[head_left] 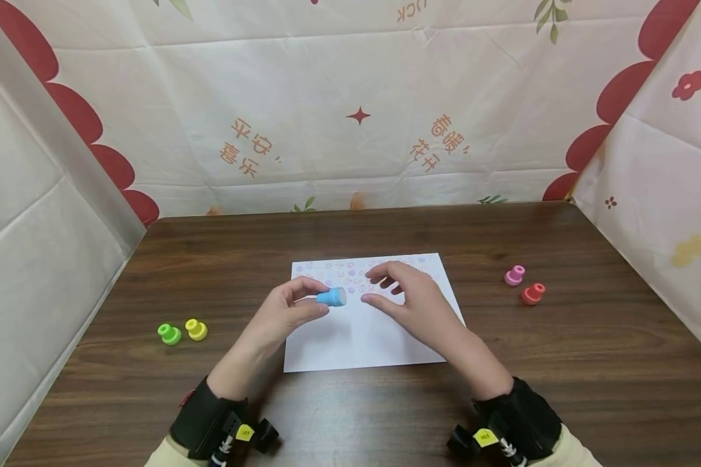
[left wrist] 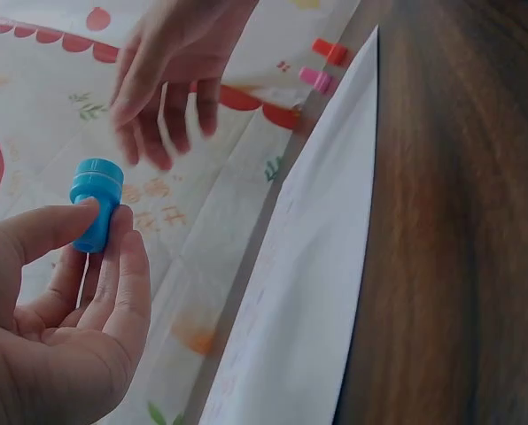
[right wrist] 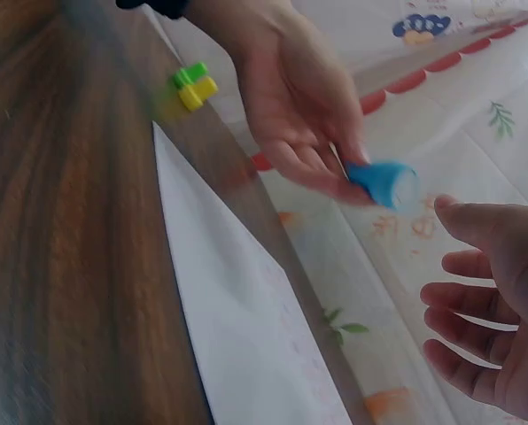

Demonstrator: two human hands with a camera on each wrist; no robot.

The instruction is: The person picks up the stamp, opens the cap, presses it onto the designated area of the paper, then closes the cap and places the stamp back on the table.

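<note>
Between its thumb and fingertips, my left hand (head_left: 285,308) pinches a small blue stamp (head_left: 333,297) over the sheet of white paper (head_left: 356,344). In the left wrist view the stamp (left wrist: 96,204) is held by its narrow handle, its wide end pointing away from the palm. My right hand (head_left: 411,301) hovers over the right part of the paper, fingers loosely bent and holding nothing. The right wrist view shows its thumb and fingers spread apart close to the wide end of the stamp (right wrist: 388,183). Faint coloured prints cover the paper's far part.
A green stamp (head_left: 169,334) and a yellow stamp (head_left: 196,329) stand on the brown table (head_left: 350,415) to the left. To the right stand a pink stamp (head_left: 515,275) and a red stamp (head_left: 533,294). A patterned white cloth (head_left: 327,130) hangs behind the table.
</note>
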